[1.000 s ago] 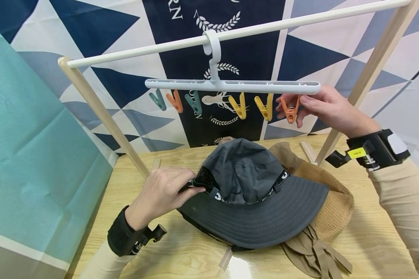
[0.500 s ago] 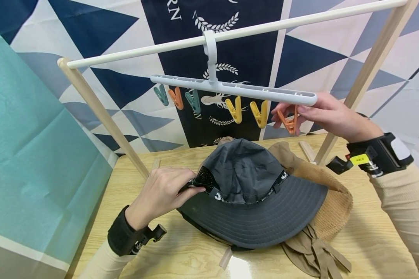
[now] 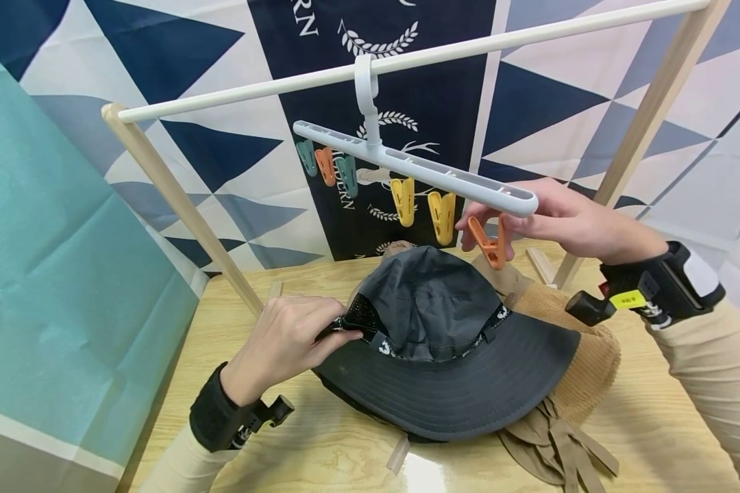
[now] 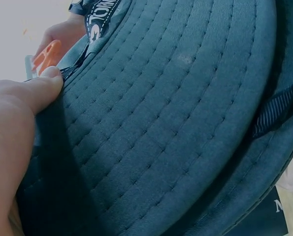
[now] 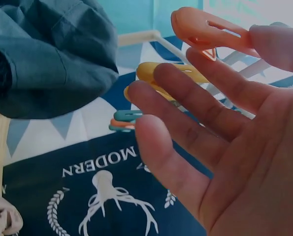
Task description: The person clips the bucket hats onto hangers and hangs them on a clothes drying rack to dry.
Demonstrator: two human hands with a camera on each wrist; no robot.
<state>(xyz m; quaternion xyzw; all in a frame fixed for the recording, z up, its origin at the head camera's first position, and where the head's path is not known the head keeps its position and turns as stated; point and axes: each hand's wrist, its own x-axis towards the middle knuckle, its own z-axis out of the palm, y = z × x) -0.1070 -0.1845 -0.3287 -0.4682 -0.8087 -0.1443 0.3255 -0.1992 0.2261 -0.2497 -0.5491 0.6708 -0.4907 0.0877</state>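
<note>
My left hand (image 3: 286, 339) pinches the dark mesh edge of a dark grey wide-brimmed sun hat (image 3: 432, 301), between thumb and fingers. The stitched brim (image 4: 161, 108) fills most of the left wrist view. With thumb and forefinger, my right hand (image 3: 564, 218) pinches an orange clothespin (image 3: 490, 248) at the near right end of a pale grey clip hanger (image 3: 419, 171). The other fingers spread away from the clip in the right wrist view. Two yellow clothespins (image 3: 442, 218) hang beside it, with teal and orange ones farther left.
The hanger hooks over a white rail (image 3: 271, 87) on wooden posts (image 3: 179, 198). Under the sun hat lies a tan knitted hat (image 3: 592, 363), and brown ribbons (image 3: 555, 441) trail in front on the wooden table (image 3: 321, 445). Patterned cloth stands behind.
My right hand has drawn the orange clothespin down, left and nearer, and the hanger has swung so its right end points toward me. The left hand and sun hat have stayed in place.
</note>
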